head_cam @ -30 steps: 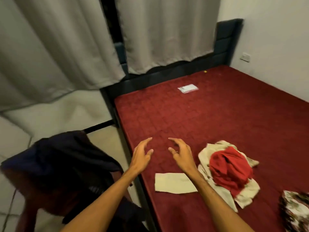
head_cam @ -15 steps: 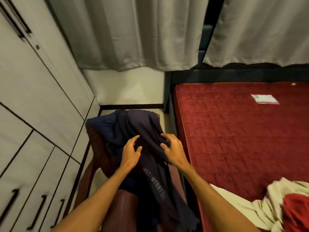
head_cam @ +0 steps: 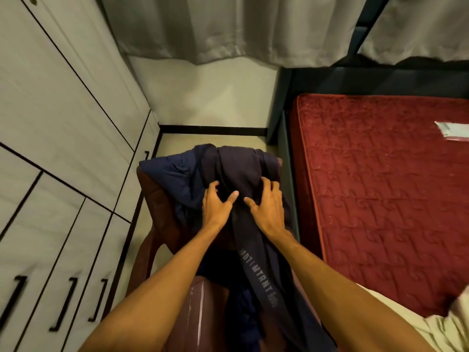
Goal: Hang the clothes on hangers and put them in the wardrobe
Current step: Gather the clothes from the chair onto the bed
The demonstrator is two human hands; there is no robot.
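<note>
While the wardrobe closes off our left and the bed our right, the chair fills the gap between. Across it lies the navy garment, long axis running from chair back toward us; our left hand and right hand clutch its cloth, fingers curled.

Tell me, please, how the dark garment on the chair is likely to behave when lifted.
Probably floppy: the dark garment sags in folds over the chair. Likely light, being thin cloth. It may drag the blue garment beside it along, since they overlap near the left hand.
</note>
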